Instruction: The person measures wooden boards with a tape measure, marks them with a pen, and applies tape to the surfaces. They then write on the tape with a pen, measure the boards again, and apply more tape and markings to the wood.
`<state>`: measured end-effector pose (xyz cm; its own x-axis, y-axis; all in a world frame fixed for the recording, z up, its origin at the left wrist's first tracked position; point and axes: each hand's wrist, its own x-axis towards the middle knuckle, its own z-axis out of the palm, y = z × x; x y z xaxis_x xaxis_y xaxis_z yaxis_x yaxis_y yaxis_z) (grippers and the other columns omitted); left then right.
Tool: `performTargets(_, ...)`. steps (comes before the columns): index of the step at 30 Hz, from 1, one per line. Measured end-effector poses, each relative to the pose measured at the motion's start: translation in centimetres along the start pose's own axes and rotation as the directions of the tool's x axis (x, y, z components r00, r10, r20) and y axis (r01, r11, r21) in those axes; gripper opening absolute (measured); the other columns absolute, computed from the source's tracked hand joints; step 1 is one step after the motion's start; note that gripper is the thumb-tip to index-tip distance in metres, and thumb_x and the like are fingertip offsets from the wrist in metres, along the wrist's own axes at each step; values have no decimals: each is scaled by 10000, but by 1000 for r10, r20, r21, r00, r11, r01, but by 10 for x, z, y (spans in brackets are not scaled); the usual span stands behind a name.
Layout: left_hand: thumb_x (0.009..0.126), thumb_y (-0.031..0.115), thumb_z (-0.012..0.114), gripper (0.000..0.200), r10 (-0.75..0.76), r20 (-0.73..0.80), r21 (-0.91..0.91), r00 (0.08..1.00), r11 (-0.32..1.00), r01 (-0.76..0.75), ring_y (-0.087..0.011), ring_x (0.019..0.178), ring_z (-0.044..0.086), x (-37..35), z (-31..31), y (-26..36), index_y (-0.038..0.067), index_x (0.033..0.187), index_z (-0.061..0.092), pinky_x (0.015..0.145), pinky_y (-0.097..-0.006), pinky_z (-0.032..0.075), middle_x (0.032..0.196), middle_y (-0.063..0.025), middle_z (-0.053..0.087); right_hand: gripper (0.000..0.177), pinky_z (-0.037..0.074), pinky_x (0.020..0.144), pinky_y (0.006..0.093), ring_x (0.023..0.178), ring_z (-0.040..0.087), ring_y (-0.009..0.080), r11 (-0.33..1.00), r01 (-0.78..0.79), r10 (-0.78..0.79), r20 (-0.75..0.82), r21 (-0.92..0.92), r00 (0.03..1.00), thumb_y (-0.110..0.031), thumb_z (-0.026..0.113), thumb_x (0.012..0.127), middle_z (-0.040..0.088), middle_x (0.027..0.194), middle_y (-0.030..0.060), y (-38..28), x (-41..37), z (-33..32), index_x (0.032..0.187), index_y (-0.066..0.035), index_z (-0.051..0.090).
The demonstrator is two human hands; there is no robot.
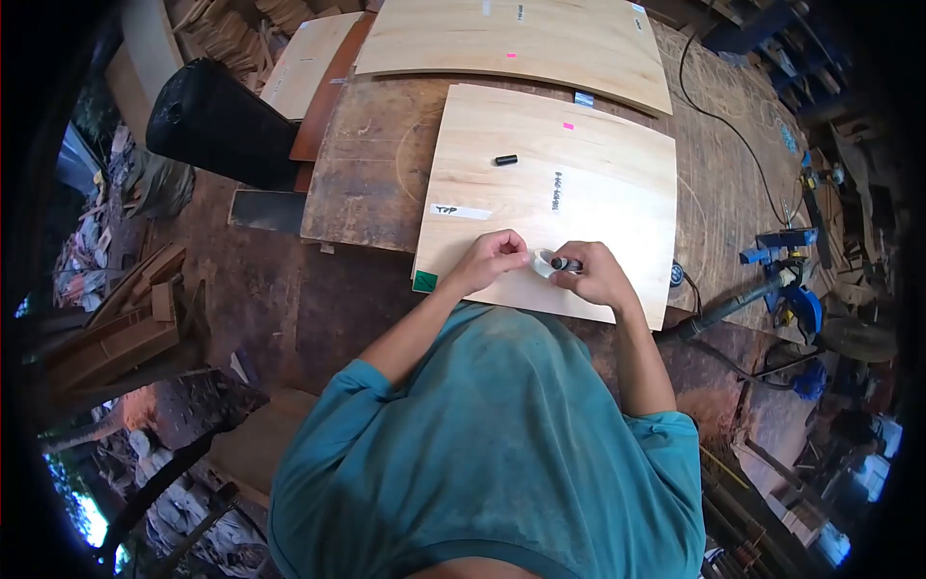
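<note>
A pale plywood panel (617,212) lies in front of me, with handwritten characters and a pink sticker on it. My right hand (596,277) is closed around a black marker (567,263). Between my hands is a roll of white tape (542,261), partly hidden by my right fingers. The fingers of my left hand (494,261) are pinched at the tape's left side. A black marker cap (506,160) lies loose on the panel. Near the panel's left edge, a strip of white tape (460,211) reads "TOP". A green sticker (423,281) marks the near-left corner.
Another plywood panel (521,43) lies farther back on the worn wooden workbench (367,174). A black padded object (217,121) stands to the left. At right, a dark cable (733,130) crosses the bench towards a blue clamp-like tool (786,239).
</note>
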<state>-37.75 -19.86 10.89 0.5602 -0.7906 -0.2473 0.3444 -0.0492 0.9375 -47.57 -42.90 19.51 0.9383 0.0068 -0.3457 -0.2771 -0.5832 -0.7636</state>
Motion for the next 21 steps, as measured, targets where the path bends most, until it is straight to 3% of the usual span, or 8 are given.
performTargets(5,982,175,717,123,48,-44,133,998,990,-42,-42,779,541,-1,5,4,66,999,663,702,-244,442,882,46,630,378,552,744,413,776,710,343,999,3,-2,29,-42,1000,-249,801,740,745,861,198,-3,2,-3,1046,-27,806)
performTargets(7,991,178,707,121,38,-63,174,997,984,-27,-42,766,537,-1,5,5,66,991,658,689,-246,444,876,45,630,355,554,728,423,739,707,353,995,-79,82,40,-66,996,-273,785,746,738,803,194,-12,3,-6,1014,-43,812)
performTargets(9,964,173,716,160,121,-133,248,984,965,-85,-128,800,622,-1,4,4,23,938,668,770,-317,521,856,-31,694,350,554,723,429,729,708,357,993,-76,77,13,-91,997,-282,783,746,736,788,194,-14,7,-4,1002,-45,812)
performTargets(11,966,177,705,165,135,-184,311,974,948,-73,-148,787,633,-4,4,4,18,940,666,766,-328,526,846,-52,697,346,555,718,434,720,708,360,991,-68,67,-11,-115,998,-290,781,747,734,773,194,-19,12,-3,990,-46,811)
performTargets(13,967,181,694,171,151,-229,373,962,926,-57,-167,774,644,-8,2,6,14,941,664,762,-338,531,836,-72,701,343,558,723,435,729,717,354,963,-153,155,-10,-220,988,-328,797,766,737,769,188,-28,16,-5,969,-52,814)
performTargets(17,959,225,701,204,74,-339,442,938,892,90,-152,752,632,-13,-10,0,24,950,669,714,-326,514,813,-62,685,368,569,742,438,771,734,345,929,-253,252,-37,-270,967,-384,820,783,759,808,170,-24,28,4,983,-75,820)
performTargets(19,957,230,707,210,63,-366,470,929,874,126,-121,733,602,-17,-16,5,25,952,664,682,-312,496,798,-35,664,386,582,767,442,826,749,336,919,-257,213,-170,-300,962,-419,831,800,781,865,146,-19,32,12,1024,-104,824)
performTargets(21,927,247,719,207,17,-459,567,888,775,278,-196,742,661,-20,-21,12,43,937,686,694,-372,517,795,-72,694,386,587,780,445,850,754,334,913,-239,199,-149,-331,969,-412,832,804,787,890,143,-18,37,13,1043,-110,823)
